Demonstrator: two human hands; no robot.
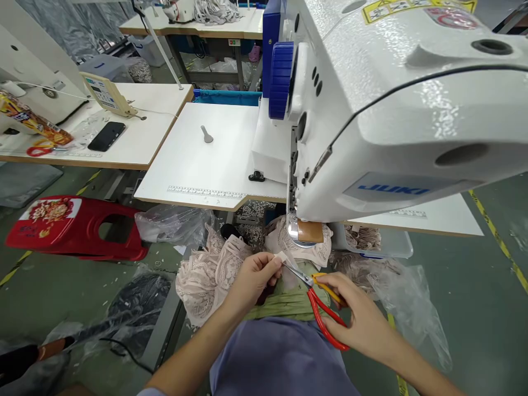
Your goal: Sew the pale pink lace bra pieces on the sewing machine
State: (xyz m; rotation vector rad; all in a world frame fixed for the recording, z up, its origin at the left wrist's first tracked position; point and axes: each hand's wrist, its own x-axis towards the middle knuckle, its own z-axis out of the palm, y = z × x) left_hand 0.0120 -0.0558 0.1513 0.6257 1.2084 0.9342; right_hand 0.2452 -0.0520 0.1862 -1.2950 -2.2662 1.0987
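My left hand (259, 275) pinches a small whitish piece of fabric (282, 256) between thumb and fingertips. Gripped in my right hand (358, 313) are scissors (318, 308) with one red and one orange handle, their tips pointing at the fabric piece. Whether the blades are cutting it I cannot tell. Pale pink lace fabric (214, 269) lies bunched to the left of my left hand, and more lace (319, 252) shows under the sewing machine's head. Green fabric (284, 305) rests below my hands, over my lap.
A white sewing machine (396, 126) looms on the right above my hands. Its white table (206, 159) bears a small grey metal piece (207, 135). A red stool (78, 228) stands at left. A plastic bin (391, 245) with fabric pieces sits behind my right hand, near a clear bag (416, 308).
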